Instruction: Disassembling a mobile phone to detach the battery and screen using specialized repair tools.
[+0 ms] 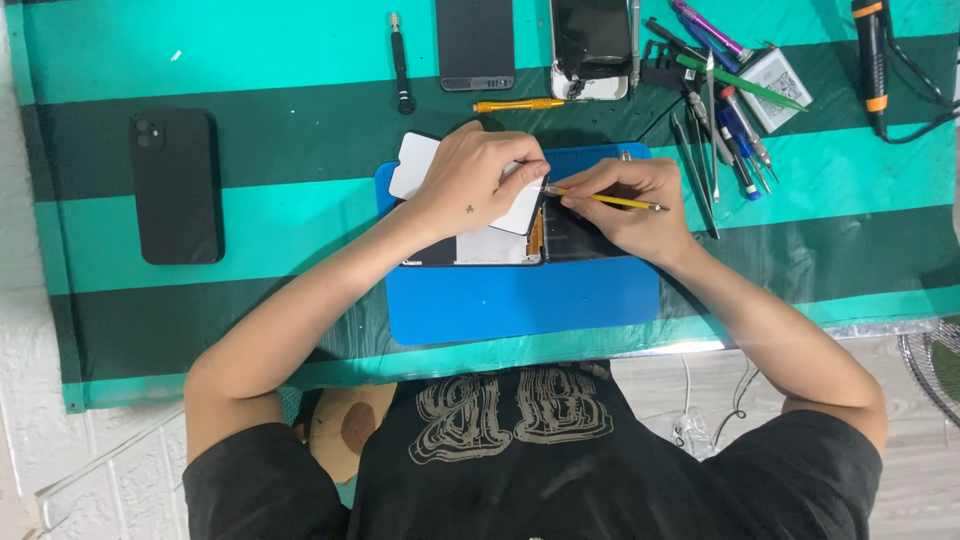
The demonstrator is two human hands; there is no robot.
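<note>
My left hand [470, 180] lies flat-ish on the opened phone [480, 215], fingers curled down over the lifted white back panel [415, 165], pinning it at its right edge. My right hand [625, 205] sits just beside it, closed in a pen grip round a thin yellow tool [605, 200]; the tool's tip meets the phone right at my left fingertips, its other end pokes out to the right past my knuckles. The phone sits at the top-centre of the blue work mat [520, 295], under and between both hands. It's split open: white panel tilted up toward the top-left w/ one rounded corner sticking out past the mat, a pale inner face showing below my left wrist, a dark half under my right hand, and a short orange strip along the seam between them. Can't tell what's under my palms. Mat rests on a green-striped table cover [260, 60]. Well apart to the left lies a black phone [178, 185], camera side up. Above: a yellow-handled screwdriver [520, 104], and to the right a bunch of tweezers & drivers [725, 130].
</note>
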